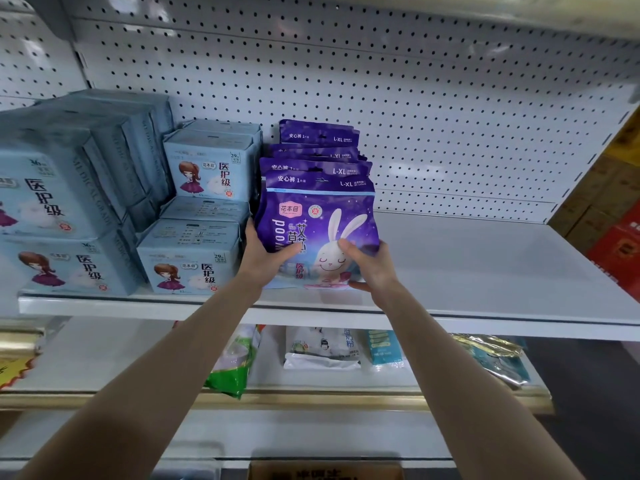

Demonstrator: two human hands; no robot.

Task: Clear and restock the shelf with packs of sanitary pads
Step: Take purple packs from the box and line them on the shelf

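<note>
Both hands are gripping the front purple pack [318, 230] of sanitary pads, which is standing upright on the white shelf [485, 271] near its front edge. The left hand [266, 256] is clasping the pack's lower left side, with its thumb lying across the printed front and its fingers wrapping out of sight behind. The right hand [369, 263] is holding the lower right corner, its fingers curling onto the rabbit picture and one finger reaching under the bottom edge. The pack is sitting between the two hands, pinched from both sides.

Directly beyond the hands, a row of purple packs [318, 136] of the same kind is standing one behind another, running back toward the pegboard [415, 98]; the held pack is touching the nearest of them.

Just left of the left hand, small blue packs [204, 168] are lying stacked in two layers, and further left large blue packs [52, 202] are stacked the same way. To the right of the right hand, the shelf surface is stretching away bare, with cardboard boxes [609, 202] showing past its end.

Below the forearms, a lower shelf [346, 396] is carrying a green bag [232, 368], a white pack [322, 348] and foil bags [495, 355].
</note>
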